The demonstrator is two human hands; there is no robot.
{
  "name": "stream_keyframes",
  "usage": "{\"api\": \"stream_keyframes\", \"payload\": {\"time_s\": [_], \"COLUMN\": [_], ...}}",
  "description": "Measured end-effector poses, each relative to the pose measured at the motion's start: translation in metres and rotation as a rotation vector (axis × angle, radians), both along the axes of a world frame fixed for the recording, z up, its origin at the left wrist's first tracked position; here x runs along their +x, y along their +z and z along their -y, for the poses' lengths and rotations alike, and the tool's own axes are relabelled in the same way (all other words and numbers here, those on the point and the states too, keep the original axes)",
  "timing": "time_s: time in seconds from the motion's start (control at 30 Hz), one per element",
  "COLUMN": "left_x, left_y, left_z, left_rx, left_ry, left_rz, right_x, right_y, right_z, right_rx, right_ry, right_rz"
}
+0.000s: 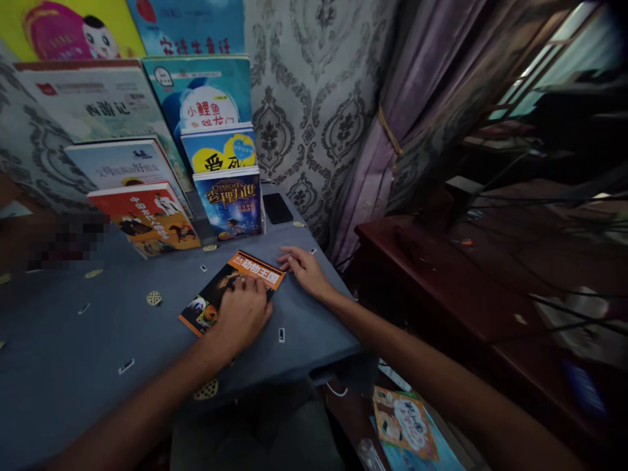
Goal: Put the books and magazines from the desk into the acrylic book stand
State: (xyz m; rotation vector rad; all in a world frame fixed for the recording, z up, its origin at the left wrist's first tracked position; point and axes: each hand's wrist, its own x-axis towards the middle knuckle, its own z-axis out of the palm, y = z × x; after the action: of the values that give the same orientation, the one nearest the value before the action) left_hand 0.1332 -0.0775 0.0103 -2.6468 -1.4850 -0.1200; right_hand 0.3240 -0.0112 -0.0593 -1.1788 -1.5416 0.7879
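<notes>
A thin book [220, 278] with a black and orange cover lies at a slant on the blue tablecloth. My left hand [244, 311] rests on its cover, palm down, with the fingers lying slightly bent over the upper half. Just beyond the book's right corner, my right hand [303, 268] lies on the cloth, its fingers stretched loosely toward that corner. It holds nothing, and I cannot tell whether its fingertips touch the edge. Behind the book stand a dark blue book [230, 206] and a red-orange book [147, 219], both upright with covers facing me.
More picture books, such as a teal one [201, 85], rise in rows against the patterned wall [314, 78]. A black phone [277, 208] lies beside them. To the right are a purple curtain [373, 176] and a dark red wooden surface [441, 288]. Below lies another book [405, 422].
</notes>
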Motion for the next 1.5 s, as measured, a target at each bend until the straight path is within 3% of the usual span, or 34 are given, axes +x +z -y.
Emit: {"api": "stream_keyframes", "payload": {"time_s": [0.17,0.57,0.8,0.97,1.07,1.2,1.33,1.5], "left_x": [0.012,0.012,0.016,0.015,-0.007,-0.073,-0.127,-0.133], "left_y": [0.005,0.018,0.015,0.011,0.019,0.027,0.022,0.004], "left_z": [-0.006,-0.007,-0.002,0.000,-0.008,-0.018,-0.010,-0.002], "left_rx": [-0.015,-0.104,-0.078,-0.058,-0.105,-0.336,-0.418,-0.315], "left_ry": [0.033,0.055,0.064,0.032,-0.092,-0.388,-0.399,-0.375], "left_rz": [-0.082,-0.039,-0.101,-0.132,-0.101,-0.012,0.023,0.051], "right_x": [0.004,0.004,0.005,0.000,-0.003,-0.009,-0.015,-0.018], "right_y": [-0.001,0.006,0.016,0.027,0.030,0.031,0.029,0.025], "right_z": [-0.008,-0.001,0.009,0.021,0.028,0.037,0.040,0.033], "right_rx": [-0.020,-0.011,0.060,0.114,0.143,0.253,0.327,0.359], "right_ry": [0.000,0.004,-0.037,0.044,0.044,0.022,0.055,0.061], "right_rz": [-0.051,-0.038,-0.043,0.175,0.434,0.658,0.795,0.849]}}
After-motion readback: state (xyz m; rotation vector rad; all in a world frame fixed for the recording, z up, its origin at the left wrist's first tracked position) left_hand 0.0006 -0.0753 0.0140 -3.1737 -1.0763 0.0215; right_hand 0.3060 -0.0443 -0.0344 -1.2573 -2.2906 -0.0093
